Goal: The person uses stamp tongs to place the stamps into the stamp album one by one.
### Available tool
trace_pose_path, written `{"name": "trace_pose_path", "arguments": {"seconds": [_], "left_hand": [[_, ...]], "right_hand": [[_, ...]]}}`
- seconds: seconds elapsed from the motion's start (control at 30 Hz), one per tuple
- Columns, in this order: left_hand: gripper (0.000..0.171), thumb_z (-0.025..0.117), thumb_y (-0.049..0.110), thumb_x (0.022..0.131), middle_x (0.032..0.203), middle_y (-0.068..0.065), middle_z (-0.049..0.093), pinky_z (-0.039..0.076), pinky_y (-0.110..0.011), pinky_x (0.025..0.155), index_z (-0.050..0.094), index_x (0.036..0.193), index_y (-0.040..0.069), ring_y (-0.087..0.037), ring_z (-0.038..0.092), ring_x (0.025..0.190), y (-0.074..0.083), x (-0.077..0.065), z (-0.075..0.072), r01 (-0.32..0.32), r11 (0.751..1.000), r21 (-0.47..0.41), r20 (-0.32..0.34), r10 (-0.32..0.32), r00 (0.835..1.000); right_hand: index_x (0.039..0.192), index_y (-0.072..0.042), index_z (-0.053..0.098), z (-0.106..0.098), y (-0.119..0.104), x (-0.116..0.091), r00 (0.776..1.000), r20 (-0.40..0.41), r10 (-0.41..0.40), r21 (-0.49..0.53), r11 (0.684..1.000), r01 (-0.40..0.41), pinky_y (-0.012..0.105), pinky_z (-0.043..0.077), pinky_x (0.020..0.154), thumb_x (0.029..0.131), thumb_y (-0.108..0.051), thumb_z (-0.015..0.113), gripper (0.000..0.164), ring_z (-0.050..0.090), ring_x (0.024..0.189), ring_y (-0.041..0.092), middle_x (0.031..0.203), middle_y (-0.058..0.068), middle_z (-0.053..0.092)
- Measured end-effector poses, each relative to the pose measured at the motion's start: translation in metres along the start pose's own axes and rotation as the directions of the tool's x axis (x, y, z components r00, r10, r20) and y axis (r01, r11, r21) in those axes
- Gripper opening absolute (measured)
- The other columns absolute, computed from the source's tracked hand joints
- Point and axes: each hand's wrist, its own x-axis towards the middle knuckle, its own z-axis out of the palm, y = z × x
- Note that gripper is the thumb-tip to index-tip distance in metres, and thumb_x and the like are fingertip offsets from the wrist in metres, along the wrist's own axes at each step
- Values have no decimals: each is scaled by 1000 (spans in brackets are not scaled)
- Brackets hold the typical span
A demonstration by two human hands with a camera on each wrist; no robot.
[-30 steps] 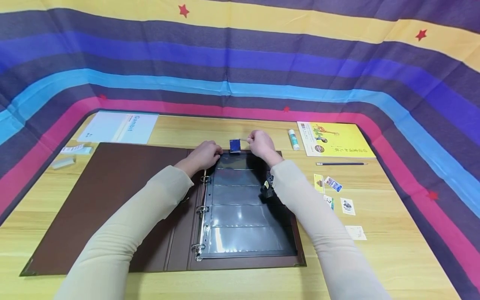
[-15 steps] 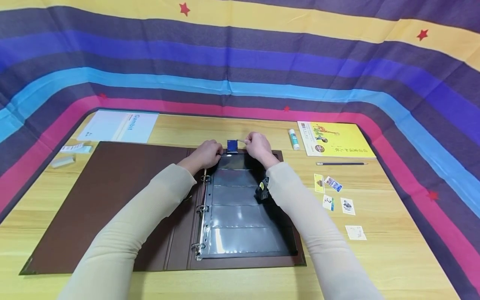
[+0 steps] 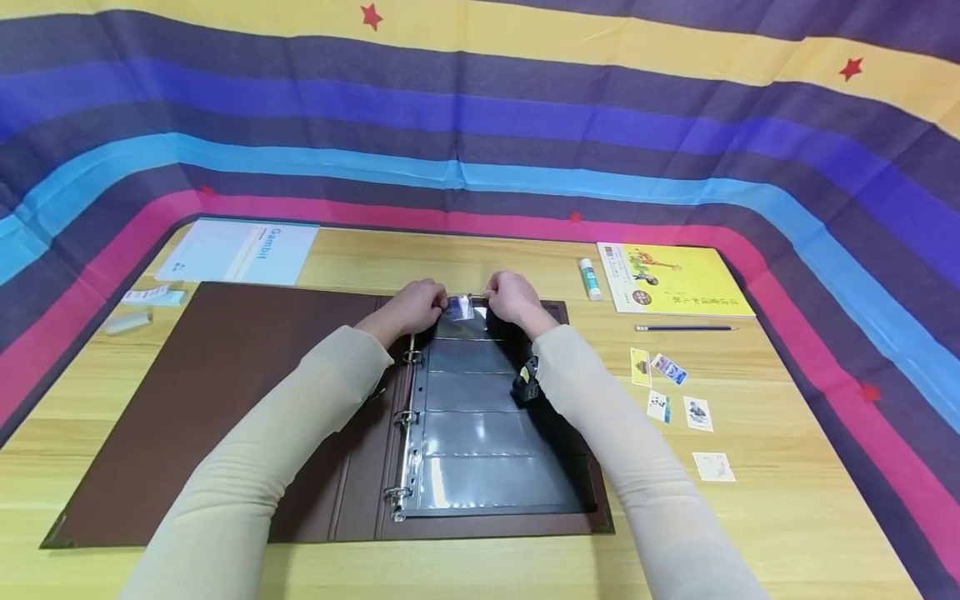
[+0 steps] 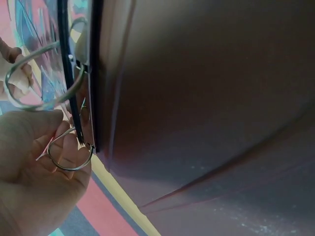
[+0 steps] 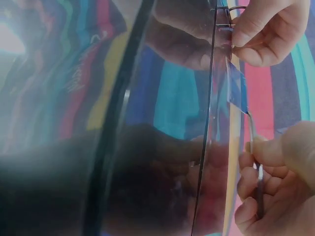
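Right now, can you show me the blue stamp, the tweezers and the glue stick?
Blue stamp (image 5: 237,91): right wrist view, its middle.
Tweezers (image 5: 260,189): right wrist view, the metal shaft.
Glue stick (image 3: 590,280): head view, middle of its barrel.

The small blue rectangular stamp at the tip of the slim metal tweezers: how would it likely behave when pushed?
The blue stamp looks paper-thin, so it may bend or crease. It is probably light, as the tweezers grip just an edge. Against the glossy black pocket page, it could slide.
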Motion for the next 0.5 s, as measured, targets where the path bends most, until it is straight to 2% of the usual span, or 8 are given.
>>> {"name": "trace_pose_path", "arguments": {"seconds": [0.3,0.5], "left_hand": [[7,45,5,81,83,-6,45,36,-32,69,51,84,5,-20,42,76,0,0,0,1,1000,-7,0,-1,1000],[8,45,5,81,84,-6,45,36,-32,69,51,85,6,-20,42,77,-1,0,0,-7,1000,-8,4,7,1000]], "right_hand": [[75,-8,56,-8,1,-4,989,83,-122,-71,989,128,29,36,70,82,-16,49,13,46,73,17,77,2,53],[73,-9,58,-10,0,-3,984,75,-164,-87,982,170,29,36,70,80,-14,50,11,46,73,17,74,2,53]]}}
